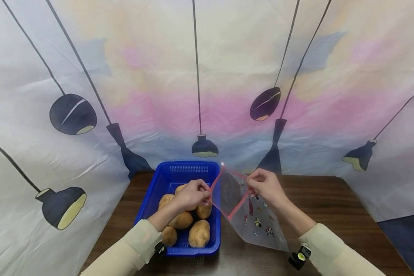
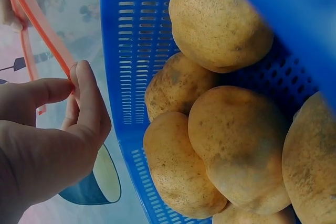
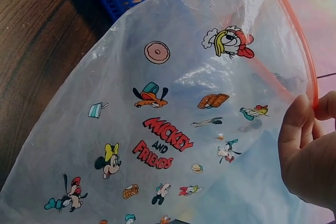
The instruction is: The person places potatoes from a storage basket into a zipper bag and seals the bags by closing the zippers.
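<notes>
On a clock face centred on the mouth of the translucent zip bag (image 1: 257, 214) in the head view, I place the left hand (image 1: 193, 195) at 9 o'clock and the right hand (image 1: 266, 188) at 3. Each is closed in a pinch, thumb against fingers, upon one side of the red closure strip (image 1: 239, 204), so that the mouth stands parted; a white slider (image 1: 222, 164) lies near 12, the nearer corner at 6. The printed film slopes away toward 5, over the dark wooden table (image 1: 314, 199); whether its lower edge touches the wood I cannot tell. At 8 sits the blue basket (image 1: 189, 251), partly hidden by the left hand and holding several potatoes (image 1: 199, 233).

Handling, as I judge it from my remote post: the bag should be very light and limp, its film slick, prone to crease or cling, and liable to stretch or tear under a hard tug. The strip appears the stiffer part and offers the surer hold. Pinches at 9 and 3 keep the two walls apart; a grasp on loose film nearer 5 would probably let the mouth fold shut.
</notes>
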